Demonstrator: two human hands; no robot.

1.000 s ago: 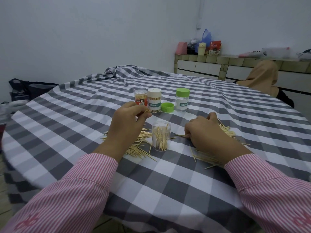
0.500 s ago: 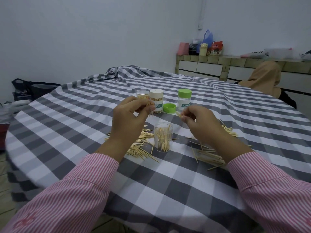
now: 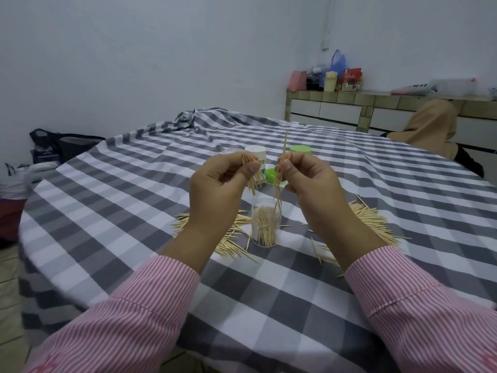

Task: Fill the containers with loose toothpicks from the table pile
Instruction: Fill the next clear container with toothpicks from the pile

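Both hands are raised above the clear open container (image 3: 264,224), which stands on the checked tablecloth (image 3: 269,305) partly filled with toothpicks. I see my left hand (image 3: 219,184) pinching a small bundle of toothpicks (image 3: 251,177) between thumb and fingers, and my right hand (image 3: 309,179) pinching another bunch (image 3: 278,189) whose lower tips hang at the container's mouth (one stick pokes up well above the fingers). Loose piles lie on the cloth at the left (image 3: 231,235) and the right (image 3: 373,222) of the container. Behind the hands stand a white-capped container (image 3: 256,153), a green-capped one (image 3: 300,149) and a loose green lid (image 3: 271,175).
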